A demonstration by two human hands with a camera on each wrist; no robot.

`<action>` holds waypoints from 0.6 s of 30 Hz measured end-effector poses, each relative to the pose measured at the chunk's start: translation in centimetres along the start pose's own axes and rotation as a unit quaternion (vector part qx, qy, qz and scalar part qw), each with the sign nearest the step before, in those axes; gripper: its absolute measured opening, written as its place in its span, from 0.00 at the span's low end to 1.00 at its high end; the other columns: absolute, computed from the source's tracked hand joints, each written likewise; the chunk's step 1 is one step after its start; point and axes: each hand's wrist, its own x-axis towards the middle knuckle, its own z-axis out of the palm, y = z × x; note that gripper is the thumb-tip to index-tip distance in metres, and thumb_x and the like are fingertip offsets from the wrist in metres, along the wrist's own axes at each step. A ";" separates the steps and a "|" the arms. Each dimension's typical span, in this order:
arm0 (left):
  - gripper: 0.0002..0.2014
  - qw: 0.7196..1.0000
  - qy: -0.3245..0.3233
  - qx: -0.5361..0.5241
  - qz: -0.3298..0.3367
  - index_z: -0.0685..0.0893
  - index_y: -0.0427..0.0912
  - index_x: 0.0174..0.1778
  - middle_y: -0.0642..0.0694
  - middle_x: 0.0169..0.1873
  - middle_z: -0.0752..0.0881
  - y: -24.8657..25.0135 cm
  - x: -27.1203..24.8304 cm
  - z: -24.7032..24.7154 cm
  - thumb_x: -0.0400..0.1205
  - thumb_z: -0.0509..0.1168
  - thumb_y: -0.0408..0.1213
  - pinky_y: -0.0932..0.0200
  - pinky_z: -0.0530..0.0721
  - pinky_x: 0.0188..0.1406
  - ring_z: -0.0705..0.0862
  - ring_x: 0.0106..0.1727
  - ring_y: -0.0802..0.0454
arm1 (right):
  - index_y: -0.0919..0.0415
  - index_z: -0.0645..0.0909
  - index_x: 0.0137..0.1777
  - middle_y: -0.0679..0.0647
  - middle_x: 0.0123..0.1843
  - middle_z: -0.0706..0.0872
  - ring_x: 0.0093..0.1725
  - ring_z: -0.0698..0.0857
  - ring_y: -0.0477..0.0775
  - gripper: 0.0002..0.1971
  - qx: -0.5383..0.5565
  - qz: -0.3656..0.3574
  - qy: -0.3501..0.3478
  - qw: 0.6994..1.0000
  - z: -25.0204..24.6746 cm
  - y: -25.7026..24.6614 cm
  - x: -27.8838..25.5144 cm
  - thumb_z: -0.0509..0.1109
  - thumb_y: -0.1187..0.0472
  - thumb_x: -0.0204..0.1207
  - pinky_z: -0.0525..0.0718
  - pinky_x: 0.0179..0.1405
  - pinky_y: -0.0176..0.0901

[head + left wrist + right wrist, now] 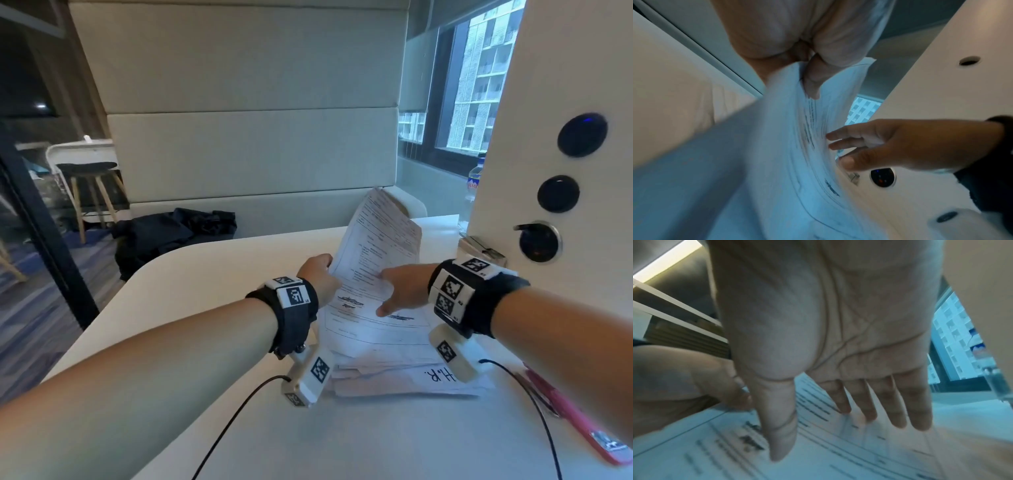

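A stack of printed papers (383,359) lies on the white table (212,284). My left hand (320,274) pinches the left edge of a bundle of sheets (380,236) and holds it lifted, its far end curling up. In the left wrist view the thumb (812,81) presses on those sheets (789,129). My right hand (399,287) hovers flat over the page below, fingers straight and spread. The right wrist view shows its palm (838,321) just above the printed page (828,451), fingertips close to the lifted sheets.
A pink folder or pen case (575,418) lies at the table's right edge. A white panel (555,171) with round black sockets rises on the right. A water bottle (474,178) stands by the window. A dark jacket (171,236) lies on the bench behind.
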 end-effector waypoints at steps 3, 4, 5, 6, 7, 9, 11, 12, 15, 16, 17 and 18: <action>0.14 0.998 0.032 -0.053 0.000 0.82 0.37 0.61 0.40 0.55 0.86 0.1 -0.5 -2.0 0.80 0.66 0.26 0.49 0.84 0.57 0.85 0.56 0.40 | 0.60 0.61 0.80 0.57 0.78 0.71 0.76 0.72 0.59 0.39 0.060 0.016 0.107 0.992 -1.9 1.6 -0.1 0.73 0.45 0.75 0.71 0.75 0.52; 0.15 0.997 0.039 -0.067 -0.004 0.82 0.38 0.63 0.41 0.57 0.86 0.3 -0.9 -2.7 0.79 0.67 0.26 0.47 0.83 0.61 0.84 0.57 0.40 | 0.61 0.61 0.80 0.58 0.78 0.72 0.75 0.72 0.60 0.39 0.086 0.018 0.141 0.986 -2.6 2.1 -0.1 0.74 0.47 0.75 0.71 0.74 0.53; 0.16 0.997 0.043 -0.068 -0.006 0.82 0.39 0.64 0.42 0.58 0.86 0.4 -1.2 -3.4 0.79 0.67 0.27 0.47 0.82 0.63 0.84 0.58 0.40 | 0.60 0.62 0.80 0.58 0.77 0.72 0.75 0.72 0.60 0.39 0.112 0.019 0.178 0.977 -3.5 2.4 -0.4 0.75 0.49 0.74 0.72 0.74 0.53; 0.17 0.997 0.043 -0.065 -0.007 0.82 0.40 0.65 0.43 0.59 0.85 0.5 -1.6 -4.2 0.80 0.68 0.28 0.47 0.82 0.63 0.84 0.59 0.42 | 0.59 0.62 0.79 0.57 0.76 0.72 0.74 0.73 0.60 0.39 0.134 0.016 0.212 0.968 -4.3 2.7 -0.7 0.76 0.49 0.73 0.73 0.73 0.54; 0.17 0.997 0.041 -0.059 -0.009 0.82 0.41 0.65 0.44 0.60 0.85 0.6 -1.8 -5.0 0.80 0.68 0.30 0.48 0.81 0.64 0.83 0.60 0.43 | 0.57 0.63 0.79 0.56 0.75 0.73 0.73 0.74 0.61 0.40 0.154 0.012 0.243 0.958 -5.1 2.8 -1.0 0.77 0.49 0.70 0.74 0.72 0.57; 0.16 0.998 0.039 -0.039 -0.003 0.82 0.42 0.65 0.48 0.59 0.85 0.7 -2.4 -6.5 0.81 0.68 0.34 0.52 0.80 0.63 0.82 0.61 0.45 | 0.55 0.60 0.79 0.58 0.75 0.73 0.72 0.75 0.63 0.46 0.180 0.018 0.291 0.939 -6.5 2.9 -1.6 0.80 0.46 0.65 0.76 0.70 0.62; 0.15 0.998 0.054 -0.039 0.001 0.81 0.40 0.64 0.48 0.60 0.84 1.0 -3.2 -7.7 0.81 0.68 0.33 0.55 0.79 0.62 0.82 0.61 0.46 | 0.56 0.54 0.82 0.62 0.80 0.67 0.76 0.71 0.65 0.53 0.205 0.030 0.322 0.924 -7.4 2.8 -2.3 0.82 0.47 0.63 0.73 0.73 0.64; 0.16 0.996 0.065 -0.061 -0.002 0.81 0.39 0.65 0.45 0.61 0.85 1.1 -3.5 -8.3 0.80 0.69 0.32 0.52 0.80 0.64 0.82 0.61 0.44 | 0.56 0.51 0.84 0.63 0.81 0.64 0.77 0.69 0.66 0.56 0.222 0.032 0.335 0.915 -7.6 2.6 -2.8 0.83 0.47 0.62 0.71 0.74 0.63; 0.15 0.989 0.111 -0.096 -0.016 0.81 0.34 0.61 0.43 0.57 0.86 0.9 -4.5 -9.7 0.78 0.71 0.32 0.50 0.81 0.64 0.84 0.59 0.44 | 0.59 0.44 0.85 0.64 0.82 0.62 0.78 0.67 0.65 0.58 0.269 0.035 0.352 0.896 -7.6 1.5 -4.6 0.82 0.50 0.66 0.69 0.73 0.56; 0.15 0.986 0.125 -0.110 -0.025 0.82 0.34 0.59 0.45 0.57 0.86 0.5 -4.6 -10.2 0.77 0.71 0.33 0.52 0.80 0.64 0.84 0.58 0.45 | 0.61 0.43 0.85 0.64 0.81 0.64 0.78 0.68 0.64 0.57 0.276 0.039 0.344 0.897 -7.4 1.0 -5.2 0.81 0.51 0.67 0.70 0.71 0.54; 0.16 0.982 0.141 -0.122 -0.034 0.82 0.34 0.59 0.44 0.58 0.87 0.6 -5.1 -10.7 0.76 0.72 0.34 0.50 0.81 0.64 0.84 0.58 0.45 | 0.63 0.44 0.84 0.64 0.79 0.67 0.76 0.70 0.64 0.56 0.280 0.039 0.328 0.901 -7.0 0.3 -5.7 0.80 0.50 0.69 0.71 0.68 0.52; 0.13 0.975 0.161 -0.152 -0.038 0.83 0.35 0.57 0.43 0.56 0.87 0.3 -5.5 -11.1 0.77 0.71 0.33 0.48 0.82 0.64 0.85 0.57 0.44 | 0.64 0.47 0.83 0.65 0.77 0.70 0.74 0.72 0.64 0.53 0.279 0.050 0.308 0.908 -6.6 -0.3 -6.1 0.79 0.49 0.70 0.73 0.64 0.51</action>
